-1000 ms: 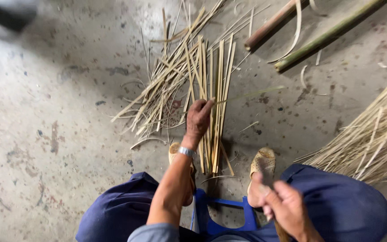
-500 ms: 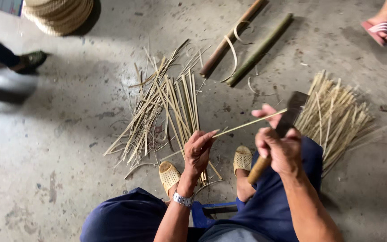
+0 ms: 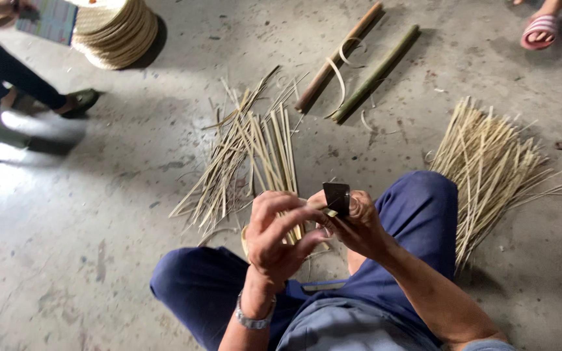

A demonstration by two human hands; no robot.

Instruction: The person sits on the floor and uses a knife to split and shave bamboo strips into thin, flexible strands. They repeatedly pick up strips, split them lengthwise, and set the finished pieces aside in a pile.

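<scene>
The left hand (image 3: 280, 229) is curling its fingers around a thin bamboo strip (image 3: 311, 209), pinching it between thumb and fingertips, while the right hand (image 3: 357, 224) is closing tight around the handle of a dark-bladed knife (image 3: 337, 197) whose flat blade is standing up just above the knuckles. The strip is sitting between the two hands, touching the knife, over the person's lap and just in front of the blue trousers (image 3: 417, 214). Only a short length of it is showing, so its full run is hard to tell; the visible part is lying roughly crosswise, its long axis going from the left hand toward the knife. Judging by its look, the strip is feather-light, springy along its length and stiff only across its narrow width, with edges that could splinter or cut; a pinch close to the knife seems the safest place to hold it, since a hold far out would let it flex and whip. Beyond the knife, a loose heap of pale strips (image 3: 255, 156) is fanning out on the concrete floor (image 3: 99, 247), mostly pointing away from the person. To the right of the knife a second bundle of strips (image 3: 489, 159) is spreading beside the knee. Farther beyond the knife two bamboo poles (image 3: 375, 73) are lying side by side on a slant, and far to its upper left a stack of woven hats (image 3: 115, 29) is resting near another person's dark sleeve (image 3: 8, 71).
</scene>
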